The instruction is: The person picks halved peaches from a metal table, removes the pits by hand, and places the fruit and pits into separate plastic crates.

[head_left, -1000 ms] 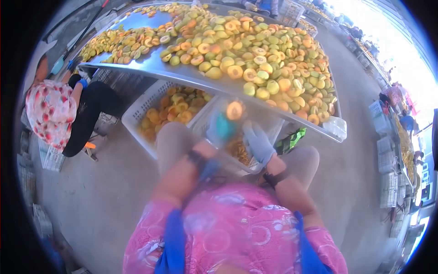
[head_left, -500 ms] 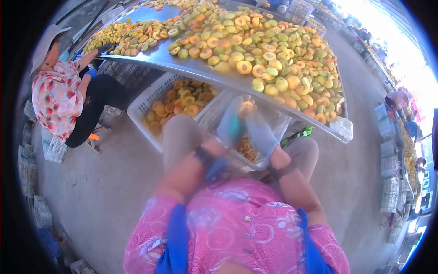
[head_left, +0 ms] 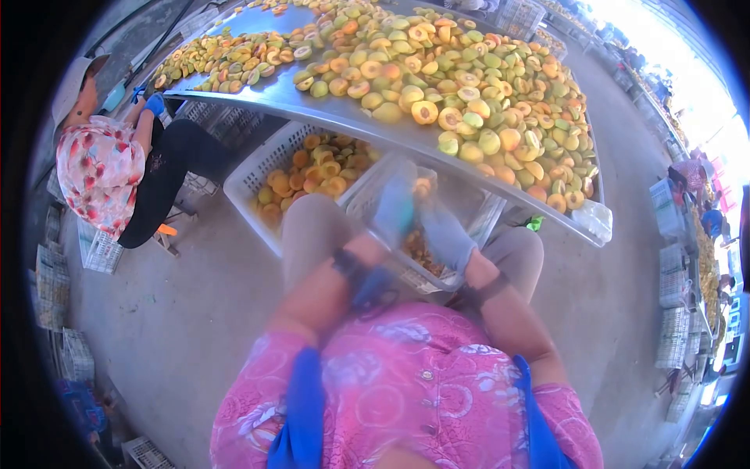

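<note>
The right hand [head_left: 448, 237] has joined the left hand [head_left: 394, 205], so both meet at one fruit [head_left: 423, 186] by the worktop [head_left: 312, 109] edge, grips blurred past telling.

2 gloved hands [head_left: 448, 239], blurry; 1 fruit half [head_left: 423, 187] at them; 2 wht crates [head_left: 248, 184] at knees; 1 metal tbl [head_left: 269, 95], fruit halves [head_left: 480, 105] too many to ct; 1 seated co-worker [head_left: 100, 173].
</note>
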Tool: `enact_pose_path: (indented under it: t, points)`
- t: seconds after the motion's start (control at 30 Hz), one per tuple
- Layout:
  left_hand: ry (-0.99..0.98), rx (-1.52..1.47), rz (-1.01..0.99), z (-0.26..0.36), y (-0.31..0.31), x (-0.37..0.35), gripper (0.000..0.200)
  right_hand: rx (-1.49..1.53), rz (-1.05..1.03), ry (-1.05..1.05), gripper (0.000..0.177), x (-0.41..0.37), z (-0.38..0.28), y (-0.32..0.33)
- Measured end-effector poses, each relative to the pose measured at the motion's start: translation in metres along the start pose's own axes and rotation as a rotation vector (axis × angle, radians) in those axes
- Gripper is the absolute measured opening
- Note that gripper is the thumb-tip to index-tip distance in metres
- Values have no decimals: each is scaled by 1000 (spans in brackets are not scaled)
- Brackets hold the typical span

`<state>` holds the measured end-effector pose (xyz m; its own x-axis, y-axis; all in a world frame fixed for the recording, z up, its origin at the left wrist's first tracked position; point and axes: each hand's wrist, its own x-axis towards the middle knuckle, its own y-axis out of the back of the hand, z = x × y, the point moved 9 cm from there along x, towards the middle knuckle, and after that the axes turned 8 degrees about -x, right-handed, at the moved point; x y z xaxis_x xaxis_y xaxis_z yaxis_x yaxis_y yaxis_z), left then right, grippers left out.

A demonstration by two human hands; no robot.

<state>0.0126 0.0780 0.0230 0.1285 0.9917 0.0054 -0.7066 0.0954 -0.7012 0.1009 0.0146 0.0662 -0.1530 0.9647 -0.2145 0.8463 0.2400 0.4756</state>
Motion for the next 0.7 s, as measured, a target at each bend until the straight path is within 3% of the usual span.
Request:
enact_pose_path:
  t: [0.13,0.2,0.3,0.37,0.4,0.47,0.6,0.67,0.7]
  points:
    - [97,-19,-62,4,-7,-3,44,223,-35,-98,39,11,31,-9]
    - [286,-478,-76,-16,-13,-1,41,287,-38,-113,41,9,28,-10]
    - [237,-525,-123,-10,-20,-1,42,367,8,-101,42,10,27,-9]
    - [166,-470,-102,-5,-22,-6,44,683,-95,-178,40,10,34,-18]
    - [94,-409,-78,1,-20,-7,46,683,-85,-179,40,10,35,-17]
    - [158,-446,-58,-12,-10,4,46,408,-2,-120,39,12,25,-12]
    - [203,-371,-7,-15,-2,3,47,235,-4,-156,36,15,31,-15]
    - [237,-386,9,-9,-7,0,48,-228,235,522,36,13,1,-7]
    - [264,-399,24,-9,-7,-2,49,-230,233,518,36,12,5,-5]
